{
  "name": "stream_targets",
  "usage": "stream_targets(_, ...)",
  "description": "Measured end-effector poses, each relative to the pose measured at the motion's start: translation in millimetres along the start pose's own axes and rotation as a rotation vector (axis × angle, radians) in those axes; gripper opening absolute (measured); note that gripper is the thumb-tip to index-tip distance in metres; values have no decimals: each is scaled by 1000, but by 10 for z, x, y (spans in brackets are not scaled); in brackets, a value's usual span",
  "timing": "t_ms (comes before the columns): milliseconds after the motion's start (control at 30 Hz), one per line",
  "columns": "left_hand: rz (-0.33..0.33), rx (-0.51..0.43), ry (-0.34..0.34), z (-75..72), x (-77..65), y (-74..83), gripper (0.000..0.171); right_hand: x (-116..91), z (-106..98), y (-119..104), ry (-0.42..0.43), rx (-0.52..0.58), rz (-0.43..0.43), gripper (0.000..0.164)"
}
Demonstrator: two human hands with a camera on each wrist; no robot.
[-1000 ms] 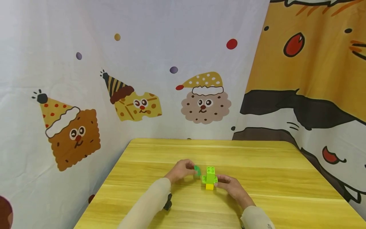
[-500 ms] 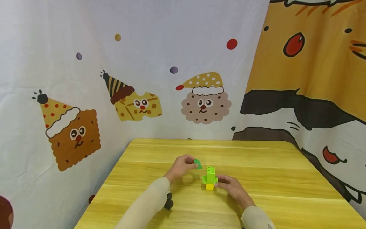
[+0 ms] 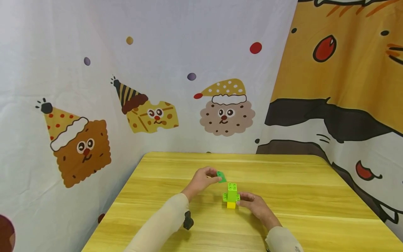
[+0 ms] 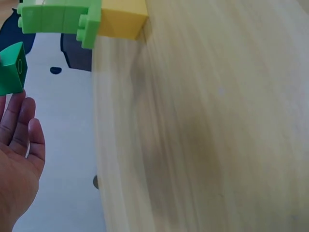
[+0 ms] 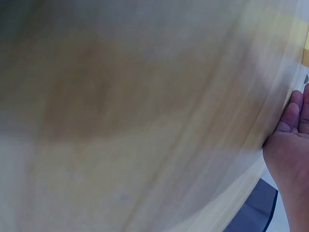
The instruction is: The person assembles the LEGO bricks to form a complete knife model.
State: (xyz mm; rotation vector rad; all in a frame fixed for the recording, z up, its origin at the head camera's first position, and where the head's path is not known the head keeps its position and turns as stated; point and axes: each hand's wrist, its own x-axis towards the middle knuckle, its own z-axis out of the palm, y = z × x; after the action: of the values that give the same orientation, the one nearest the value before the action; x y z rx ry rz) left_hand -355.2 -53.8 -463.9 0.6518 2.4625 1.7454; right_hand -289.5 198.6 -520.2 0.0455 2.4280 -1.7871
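Note:
My left hand (image 3: 202, 180) pinches a dark green sloped toy brick (image 3: 221, 177) between thumb and fingertips. It holds this piece in the air, behind and slightly left of a brick stack (image 3: 232, 192). The stack stands upright on the table, with a yellow brick (image 3: 231, 205) at the bottom and lime green bricks above that jut out on both sides. At its right side, my right hand (image 3: 256, 205) grips the jutting lime end between thumb and fingers. In the left wrist view the sloped brick (image 4: 12, 69) is apart from the lime bricks (image 4: 58, 17). The right wrist view leaves the stack out.
The wooden table (image 3: 176, 164) runs back to a white cloth backdrop (image 3: 157, 52) printed with cartoon figures. A small black object (image 3: 188, 220) is at the left sleeve's cuff.
My left hand has risen and moved away from me, then slightly right, carrying the green sloped brick from beside the stack to behind it. The right hand and the stack stay in place.

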Motion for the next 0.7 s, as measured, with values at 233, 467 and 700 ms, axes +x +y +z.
stream_targets(233, 8, 8, 0, 51, 18, 129, 26, 6, 2, 7, -7, 2, -6, 44)
stream_targets(467, 24, -9, -39, 138, -7, 270, 28, 8, 3, 4, -6, 2, -1, 45)
stream_targets(700, 31, 16, -71, 211, -34, 296, 24, 8, 1, -8, -5, -17, 0, 47)
